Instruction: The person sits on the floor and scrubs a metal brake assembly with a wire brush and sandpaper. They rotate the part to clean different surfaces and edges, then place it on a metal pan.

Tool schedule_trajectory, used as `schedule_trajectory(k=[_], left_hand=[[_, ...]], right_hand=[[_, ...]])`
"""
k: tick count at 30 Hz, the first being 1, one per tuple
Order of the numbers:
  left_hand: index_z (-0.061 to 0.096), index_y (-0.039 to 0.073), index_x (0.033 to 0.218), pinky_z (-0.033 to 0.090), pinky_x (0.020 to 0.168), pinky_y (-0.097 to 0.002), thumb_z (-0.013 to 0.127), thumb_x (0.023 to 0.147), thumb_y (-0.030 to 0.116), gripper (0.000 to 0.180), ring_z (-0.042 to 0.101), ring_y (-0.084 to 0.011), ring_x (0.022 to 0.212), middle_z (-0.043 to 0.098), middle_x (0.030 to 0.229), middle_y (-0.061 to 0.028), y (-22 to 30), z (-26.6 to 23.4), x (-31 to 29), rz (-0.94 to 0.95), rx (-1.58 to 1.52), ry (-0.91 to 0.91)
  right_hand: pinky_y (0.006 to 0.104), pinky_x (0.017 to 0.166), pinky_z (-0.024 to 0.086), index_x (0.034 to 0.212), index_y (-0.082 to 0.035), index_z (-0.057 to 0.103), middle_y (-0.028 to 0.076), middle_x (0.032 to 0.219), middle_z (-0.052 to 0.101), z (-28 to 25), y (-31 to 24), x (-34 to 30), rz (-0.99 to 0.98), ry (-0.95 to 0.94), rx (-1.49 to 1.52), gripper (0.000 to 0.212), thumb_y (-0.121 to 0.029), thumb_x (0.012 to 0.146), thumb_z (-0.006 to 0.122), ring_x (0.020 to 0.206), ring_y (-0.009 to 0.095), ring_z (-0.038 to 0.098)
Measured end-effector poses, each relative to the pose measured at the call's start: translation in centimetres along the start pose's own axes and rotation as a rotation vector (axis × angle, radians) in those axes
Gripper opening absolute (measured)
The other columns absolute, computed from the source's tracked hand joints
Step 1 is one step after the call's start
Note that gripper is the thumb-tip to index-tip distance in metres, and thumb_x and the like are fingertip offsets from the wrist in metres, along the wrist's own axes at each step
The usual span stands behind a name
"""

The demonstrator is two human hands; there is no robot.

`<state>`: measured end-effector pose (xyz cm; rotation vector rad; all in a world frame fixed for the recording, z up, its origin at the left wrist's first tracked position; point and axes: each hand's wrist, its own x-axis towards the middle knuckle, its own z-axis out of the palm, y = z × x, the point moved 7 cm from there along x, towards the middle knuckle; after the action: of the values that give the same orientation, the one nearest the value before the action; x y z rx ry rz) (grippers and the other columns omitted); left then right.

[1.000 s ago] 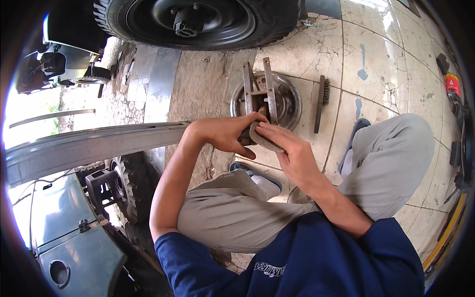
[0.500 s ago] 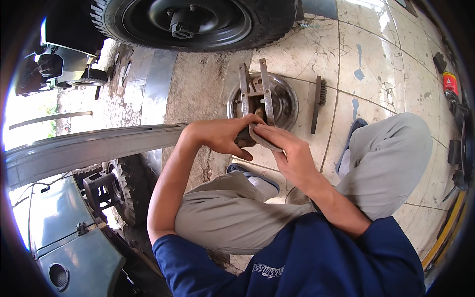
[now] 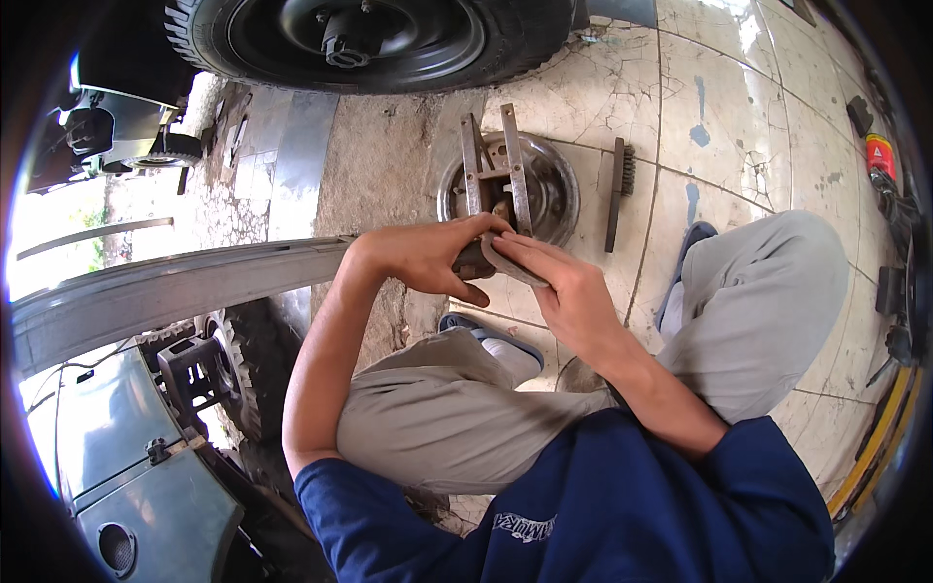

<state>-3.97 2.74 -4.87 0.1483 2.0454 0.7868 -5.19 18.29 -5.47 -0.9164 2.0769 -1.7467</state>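
My left hand [image 3: 413, 255] curls round the near end of a dark metal part [image 3: 473, 260], its thumb apart below and its fingers over the top. In my right hand [image 3: 573, 296] is a thin, curved grey-brown piece [image 3: 507, 264], bent like a strip of sandpaper and laid against that part. Its exact kind is hard to tell. Just beyond both hands stands a metal frame [image 3: 515, 175] with two upright bars and a crosspiece. A round steel wheel rim [image 3: 564, 189] lies beneath the frame. My hands partly hide the frame's near end.
A wire brush [image 3: 616, 194] lies on the tiled floor right of the rim. Ahead is a large vehicle tyre [image 3: 525, 49]. A long grey metal beam [image 3: 194, 287] reaches in from the left, above a green vehicle panel [image 3: 146, 496]. A red can [image 3: 880, 155] is at far right.
The view has shifted slightly, so the scene sits a little higher and further left. Both hands keep their places at the metal part, and the curved piece looks slightly more edge-on.
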Motion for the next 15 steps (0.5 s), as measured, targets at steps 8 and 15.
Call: schedule_trajectory(k=[8,15], left_hand=[[0.036,0.006,0.145,0.047,0.098,-0.0386,0.083,0.075,0.037,0.089,0.059,-0.0325,0.117,0.057,0.13,-0.0209,0.3,-0.1,-0.1,0.047,-0.009,0.023],[0.033,0.007,0.148,0.046,0.101,-0.0374,0.085,0.076,0.033,0.092,0.058,-0.0298,0.12,0.057,0.132,-0.0194,0.5,-0.1,-0.2,0.0,-0.014,0.001]], right_hand=[[0.0394,0.09,0.054,0.126,-0.01,0.065,0.013,0.126,0.065,-0.3,-0.6,0.5,-0.061,-0.039,-0.083,0.054,0.012,0.078,0.057,0.109,0.033,0.064],[0.0393,0.09,0.055,0.126,-0.01,0.065,0.013,0.124,0.065,-0.1,-0.1,0.2,-0.044,-0.04,-0.056,0.055,0.013,0.077,0.057,0.108,0.034,0.065]])
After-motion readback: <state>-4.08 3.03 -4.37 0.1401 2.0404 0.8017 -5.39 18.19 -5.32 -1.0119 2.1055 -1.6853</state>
